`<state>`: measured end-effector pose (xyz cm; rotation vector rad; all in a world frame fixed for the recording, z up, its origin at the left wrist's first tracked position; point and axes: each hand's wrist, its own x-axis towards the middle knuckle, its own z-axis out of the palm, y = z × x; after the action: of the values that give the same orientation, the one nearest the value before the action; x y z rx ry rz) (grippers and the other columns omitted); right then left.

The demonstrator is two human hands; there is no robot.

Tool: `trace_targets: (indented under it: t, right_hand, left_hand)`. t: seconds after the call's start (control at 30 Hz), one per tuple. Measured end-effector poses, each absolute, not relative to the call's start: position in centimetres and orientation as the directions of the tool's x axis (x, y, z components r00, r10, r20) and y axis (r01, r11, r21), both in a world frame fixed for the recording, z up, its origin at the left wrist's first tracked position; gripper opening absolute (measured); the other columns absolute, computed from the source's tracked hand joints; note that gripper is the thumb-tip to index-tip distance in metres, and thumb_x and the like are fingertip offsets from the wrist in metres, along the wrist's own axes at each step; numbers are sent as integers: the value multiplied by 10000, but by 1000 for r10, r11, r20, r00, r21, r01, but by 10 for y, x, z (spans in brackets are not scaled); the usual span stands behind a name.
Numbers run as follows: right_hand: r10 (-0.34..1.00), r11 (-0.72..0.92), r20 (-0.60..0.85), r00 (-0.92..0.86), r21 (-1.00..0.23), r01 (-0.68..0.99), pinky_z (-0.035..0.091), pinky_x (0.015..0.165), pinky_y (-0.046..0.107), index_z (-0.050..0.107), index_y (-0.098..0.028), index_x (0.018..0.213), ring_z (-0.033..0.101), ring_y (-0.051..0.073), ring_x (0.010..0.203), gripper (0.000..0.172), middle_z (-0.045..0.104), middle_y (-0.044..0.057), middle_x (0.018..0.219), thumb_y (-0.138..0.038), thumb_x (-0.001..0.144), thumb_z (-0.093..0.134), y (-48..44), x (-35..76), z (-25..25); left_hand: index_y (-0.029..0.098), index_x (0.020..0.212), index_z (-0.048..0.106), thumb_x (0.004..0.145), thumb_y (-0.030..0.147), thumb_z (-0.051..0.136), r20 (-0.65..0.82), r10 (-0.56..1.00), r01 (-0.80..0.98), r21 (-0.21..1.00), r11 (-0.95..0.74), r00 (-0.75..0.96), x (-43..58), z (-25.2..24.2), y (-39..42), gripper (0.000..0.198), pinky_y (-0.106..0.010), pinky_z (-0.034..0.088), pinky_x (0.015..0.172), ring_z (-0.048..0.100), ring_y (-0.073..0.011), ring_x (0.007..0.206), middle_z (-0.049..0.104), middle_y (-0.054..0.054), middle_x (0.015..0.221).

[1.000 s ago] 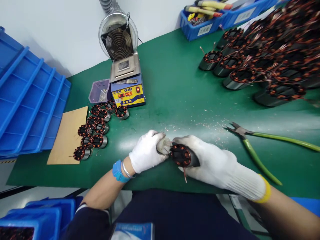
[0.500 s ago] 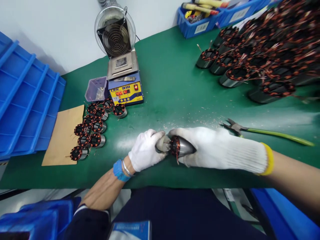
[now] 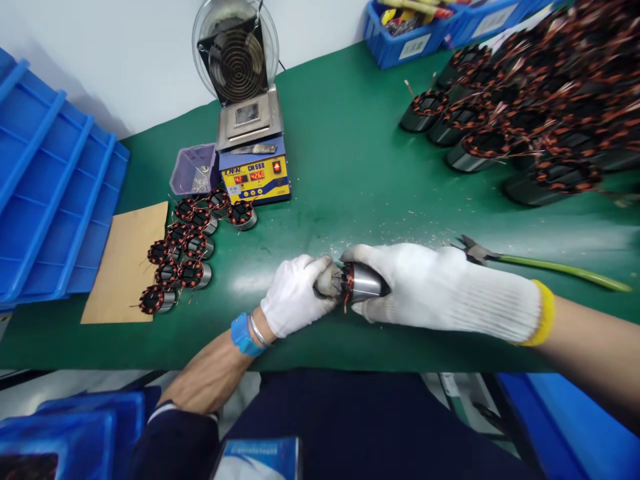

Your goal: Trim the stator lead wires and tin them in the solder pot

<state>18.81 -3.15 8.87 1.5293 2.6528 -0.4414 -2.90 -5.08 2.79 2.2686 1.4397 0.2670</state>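
Observation:
A motor stator (image 3: 367, 283), a steel cylinder with copper windings at its left end, lies sideways just above the bench. My right hand (image 3: 420, 283), in a white knitted glove with a yellow cuff, is wrapped round its steel body. At the winding end, my left hand (image 3: 297, 293), also in a white glove with greyed fingertips, is closed in a pinch on the stator's thin wire leads (image 3: 340, 280). The leads' tips are hidden by those fingers. Green-handled cutters (image 3: 545, 262) lie beyond my right hand, jaws toward the left.
Several finished-looking stators (image 3: 195, 273) stand near a brown cardboard sheet (image 3: 123, 267). Behind them are a yellow-blue solder pot (image 3: 257, 177) and a purple tray (image 3: 193, 170). Many larger stators (image 3: 480, 148) crowd the right. Blue crates (image 3: 45, 180) lean at left; a tool bin (image 3: 400, 47) is at the back.
The view has shifted slightly. The stator looks slightly turned in my right hand, its dangling copper wire now further left. Both hands keep their grip.

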Motion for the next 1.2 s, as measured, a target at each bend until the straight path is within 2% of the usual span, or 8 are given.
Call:
trace_targets:
  t: [0.1,0.33,0.5,0.83,0.93,1.03,1.13,1.2]
  right_hand:
    - [833,450,-219,-508,-265,853,226,541,273,719,-271,1048,703,261,743,361,776,57,902,-422,720,716,-28,186,92]
    - [835,448,-232,-499,-241,861,305,583,286,700,-267,1197,726,303,907,469,777,82,1096,-459,776,628,-30,185,100]
    - [795,378,-398,-458,-266,887,274,558,288,700,-257,1132,724,260,820,399,783,77,1056,-434,779,643,-25,181,110]
    - [765,336,-460,-451,-311,889,339,588,299,707,-290,1171,747,313,945,441,787,64,1043,-441,757,690,-15,180,123]
    - [838,336,-314,-447,-350,874,428,635,327,691,-310,1263,741,324,978,527,784,67,1136,-459,758,693,-22,191,115]
    - [912,380,-11,-410,-353,855,514,770,411,669,-257,1351,720,347,969,663,773,117,1142,-501,737,714,-30,205,97]
    - [889,430,282,-360,-249,868,508,912,527,724,-148,1267,689,401,978,680,760,170,1040,-543,714,710,-33,210,69]
    - [871,423,375,-316,-246,872,514,926,537,739,-121,1218,679,397,987,630,749,179,1047,-499,716,695,-34,206,50]
  left_hand:
    - [212,1326,653,796,382,784,-69,898,815,454,-360,435,-27,29,-51,572,-449,567,864,682,-318,976,687,-96,1057]
    - [198,1309,661,798,375,788,-51,907,820,452,-352,418,-28,31,-51,555,-423,574,829,693,-297,919,687,-84,1018]
    - [173,1336,643,767,373,800,-2,911,826,424,-373,413,-31,25,-52,623,-441,585,842,697,-306,921,697,-92,1039]
    - [159,1327,631,752,390,815,68,909,808,435,-397,410,-32,23,-50,646,-440,590,859,700,-305,947,707,-99,1063]
    - [171,1320,631,746,393,824,67,914,811,438,-387,399,-32,20,-50,645,-434,588,856,701,-298,942,708,-91,1064]
    - [183,1323,628,741,380,837,60,921,821,435,-370,384,-32,19,-51,649,-432,586,857,701,-293,941,706,-82,1064]
    - [196,1332,621,723,358,860,46,925,823,440,-358,378,-30,19,-52,674,-433,585,872,701,-293,962,706,-77,1086]
    - [196,1337,616,721,346,864,43,928,824,445,-350,371,-30,19,-53,681,-437,585,880,702,-295,973,706,-78,1098]
